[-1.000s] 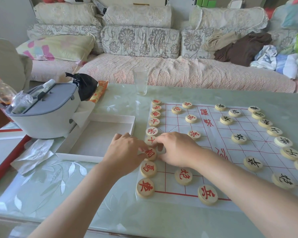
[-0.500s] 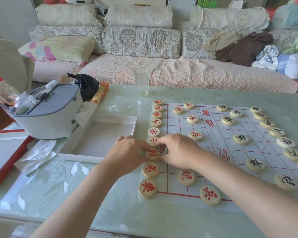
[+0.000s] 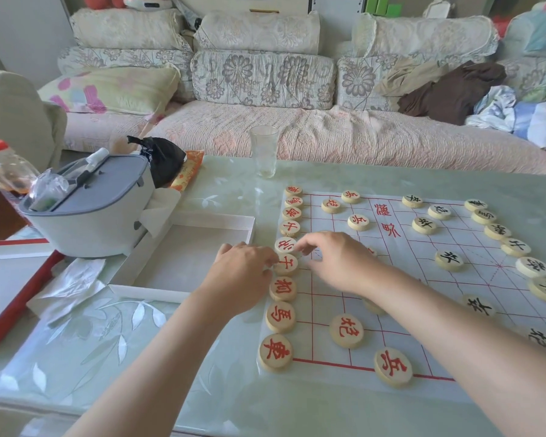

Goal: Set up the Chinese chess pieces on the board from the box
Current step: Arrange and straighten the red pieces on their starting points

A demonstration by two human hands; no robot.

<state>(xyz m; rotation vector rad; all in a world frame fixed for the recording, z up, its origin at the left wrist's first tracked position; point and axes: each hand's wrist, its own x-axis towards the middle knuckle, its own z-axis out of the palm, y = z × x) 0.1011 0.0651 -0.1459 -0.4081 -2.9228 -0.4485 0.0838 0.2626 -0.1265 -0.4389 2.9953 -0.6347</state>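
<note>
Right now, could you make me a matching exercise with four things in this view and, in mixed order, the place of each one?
Things:
1. glass
2. white box
3. black bag
4. red-capped bottle

Places:
A. far left edge of the view
B. beyond the far edge of the board
C. just beyond the grey container
D. directly left of the board

Pairs: 1-B, 2-D, 3-C, 4-A.
</note>
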